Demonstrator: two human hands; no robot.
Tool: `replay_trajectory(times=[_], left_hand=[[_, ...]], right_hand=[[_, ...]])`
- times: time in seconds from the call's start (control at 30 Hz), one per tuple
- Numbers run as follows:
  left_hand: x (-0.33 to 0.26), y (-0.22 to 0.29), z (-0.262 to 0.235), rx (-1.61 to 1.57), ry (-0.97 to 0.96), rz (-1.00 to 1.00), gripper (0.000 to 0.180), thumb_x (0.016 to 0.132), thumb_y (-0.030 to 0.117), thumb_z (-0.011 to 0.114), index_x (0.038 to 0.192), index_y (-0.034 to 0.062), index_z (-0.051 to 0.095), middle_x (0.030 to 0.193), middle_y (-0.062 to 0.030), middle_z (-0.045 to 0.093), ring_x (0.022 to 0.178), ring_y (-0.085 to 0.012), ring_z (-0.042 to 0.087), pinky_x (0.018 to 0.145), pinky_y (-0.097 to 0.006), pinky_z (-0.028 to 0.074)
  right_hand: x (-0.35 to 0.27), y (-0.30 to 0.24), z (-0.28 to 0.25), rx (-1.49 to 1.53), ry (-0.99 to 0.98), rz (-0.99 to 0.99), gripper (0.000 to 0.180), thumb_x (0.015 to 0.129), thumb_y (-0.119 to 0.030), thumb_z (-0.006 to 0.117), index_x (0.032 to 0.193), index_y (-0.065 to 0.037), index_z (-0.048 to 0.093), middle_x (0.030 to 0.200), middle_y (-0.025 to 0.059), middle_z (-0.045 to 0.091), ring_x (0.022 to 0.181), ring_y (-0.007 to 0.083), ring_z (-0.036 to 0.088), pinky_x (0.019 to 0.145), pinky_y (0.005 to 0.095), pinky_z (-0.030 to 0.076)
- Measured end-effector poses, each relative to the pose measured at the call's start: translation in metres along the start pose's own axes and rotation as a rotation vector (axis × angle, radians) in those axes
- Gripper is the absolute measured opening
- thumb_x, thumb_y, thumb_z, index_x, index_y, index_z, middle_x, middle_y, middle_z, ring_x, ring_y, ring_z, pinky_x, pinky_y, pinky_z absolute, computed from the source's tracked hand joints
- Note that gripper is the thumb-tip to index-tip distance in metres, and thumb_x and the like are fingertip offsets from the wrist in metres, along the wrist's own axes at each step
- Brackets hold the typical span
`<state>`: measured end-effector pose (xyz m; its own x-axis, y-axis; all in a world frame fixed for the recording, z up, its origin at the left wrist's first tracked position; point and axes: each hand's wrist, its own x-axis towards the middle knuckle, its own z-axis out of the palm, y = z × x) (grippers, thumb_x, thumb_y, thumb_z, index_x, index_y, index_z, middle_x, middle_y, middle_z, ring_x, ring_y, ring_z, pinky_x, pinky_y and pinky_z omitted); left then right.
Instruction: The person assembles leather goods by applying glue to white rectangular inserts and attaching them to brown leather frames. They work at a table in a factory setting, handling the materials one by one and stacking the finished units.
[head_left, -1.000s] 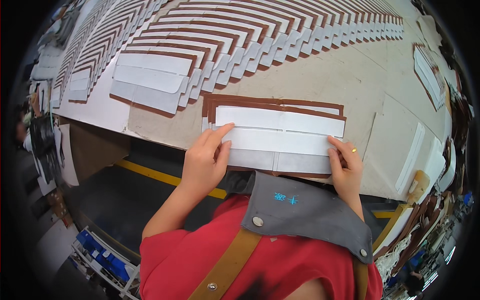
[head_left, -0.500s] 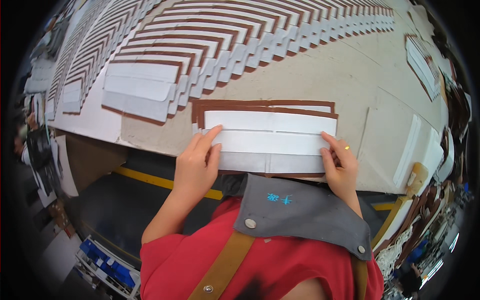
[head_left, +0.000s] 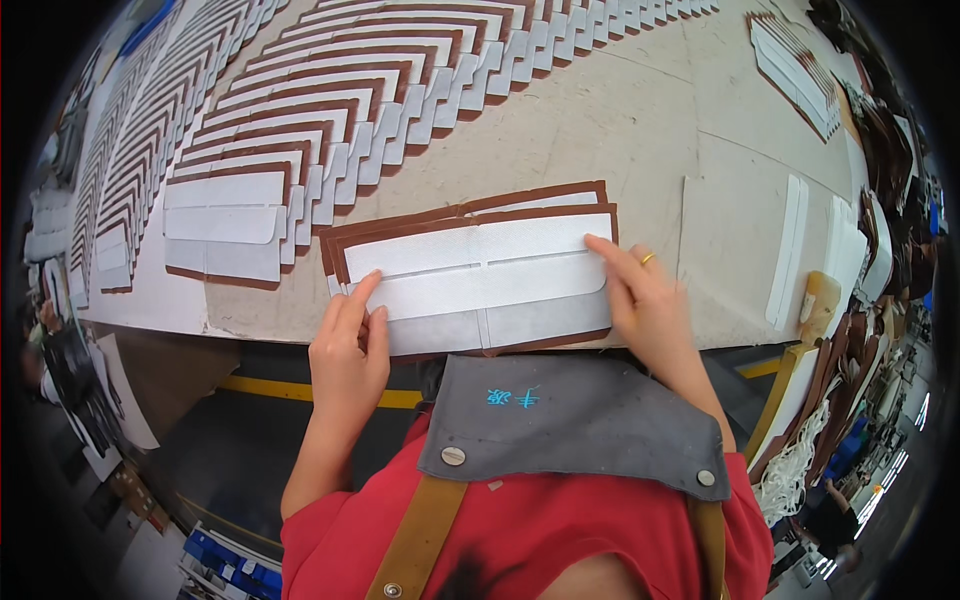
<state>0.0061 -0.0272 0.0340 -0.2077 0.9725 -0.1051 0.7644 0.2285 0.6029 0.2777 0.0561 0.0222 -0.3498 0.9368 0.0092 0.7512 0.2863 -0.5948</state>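
Left hand grip: the left hand (head_left: 348,350) is laid flat, fingers extended, with the fingertips (head_left: 368,288) pressed on the left end of the long white paper-like strip (head_left: 480,285); nothing is clasped.
Right hand grip: the right hand (head_left: 645,300) is likewise spread flat, its forefinger stretched along the right end of the same strip; a gold ring (head_left: 648,259) is worn on one finger, and nothing is enclosed.
Piece in hand: the white strip is seen lying across a brown rectangular leather-like panel (head_left: 470,215), whose brown border shows along the top and sides; a second brown edge peeks out behind it.
Position: the panel rests at the near edge of the pale worktable (head_left: 640,130), just ahead of the grey apron bib (head_left: 570,425).
Change: compared with a second ago, the panel is seen slightly turned, its right end raised, and the left fingers have been drawn from the middle toward the left end.
Meaning: the strip is judged to be being smoothed and pressed outward onto the panel, so the laying-down appears nearly finished.
Beyond: fanned rows of similar brown-and-white pieces (head_left: 300,120) are spread over the far table.
Right margin: a small stack of the same pieces (head_left: 795,60) and loose white strips (head_left: 785,250) are set well apart.
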Motion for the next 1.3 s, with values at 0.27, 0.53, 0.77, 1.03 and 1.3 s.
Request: replay_trajectory(times=[0.27,0.53,0.77,1.03,1.3], left_hand=[[0.003,0.002,0.000,0.067,0.014,0.018,0.032,0.078,0.000,0.057,0.110,0.0039,0.057,0.068,-0.0055,0.047,0.054,-0.0162,0.046,0.052,-0.029,0.041],[0.005,0.002,0.001,0.060,0.004,0.062,0.029,0.076,-0.001,0.057,0.105,0.0060,0.059,0.070,-0.0058,0.047,0.056,-0.0171,0.049,0.054,-0.030,0.042],[0.011,0.000,0.007,0.020,0.025,0.158,0.024,0.076,-0.002,0.059,0.099,0.0059,0.062,0.072,-0.0060,0.044,0.060,-0.0165,0.047,0.054,-0.028,0.039],[0.018,0.015,0.022,0.069,0.076,0.419,0.024,0.071,0.003,0.064,0.094,0.0087,0.063,0.096,-0.0032,0.056,0.086,-0.0223,0.050,0.075,-0.036,0.036],[0.017,0.018,0.031,0.132,0.098,0.523,0.027,0.070,0.003,0.065,0.097,0.0084,0.064,0.113,-0.0016,0.056,0.100,-0.0198,0.049,0.085,-0.034,0.031]], right_hand=[[0.048,-0.015,0.009,0.057,0.096,-0.355,0.017,0.079,-0.008,0.062,0.095,-0.004,0.058,0.090,0.0097,0.056,0.087,0.0271,0.053,0.073,0.0362,0.044],[0.070,-0.027,0.036,0.093,-0.066,-0.335,0.012,0.076,-0.006,0.061,0.087,-0.007,0.055,0.085,0.0071,0.052,0.087,0.0240,0.048,0.078,0.0367,0.036],[0.072,-0.022,0.039,0.106,-0.091,-0.354,0.009,0.076,-0.006,0.060,0.083,-0.007,0.055,0.083,0.0062,0.051,0.085,0.0236,0.047,0.075,0.0365,0.034],[0.065,-0.028,0.040,-0.057,0.057,-0.527,0.007,0.078,-0.004,0.053,0.085,-0.006,0.052,0.085,0.0060,0.052,0.086,0.0227,0.046,0.075,0.0342,0.034],[0.060,-0.024,0.037,0.013,0.052,-0.567,0.010,0.078,-0.004,0.052,0.087,-0.006,0.049,0.090,0.0053,0.056,0.086,0.0223,0.050,0.075,0.0332,0.035]])
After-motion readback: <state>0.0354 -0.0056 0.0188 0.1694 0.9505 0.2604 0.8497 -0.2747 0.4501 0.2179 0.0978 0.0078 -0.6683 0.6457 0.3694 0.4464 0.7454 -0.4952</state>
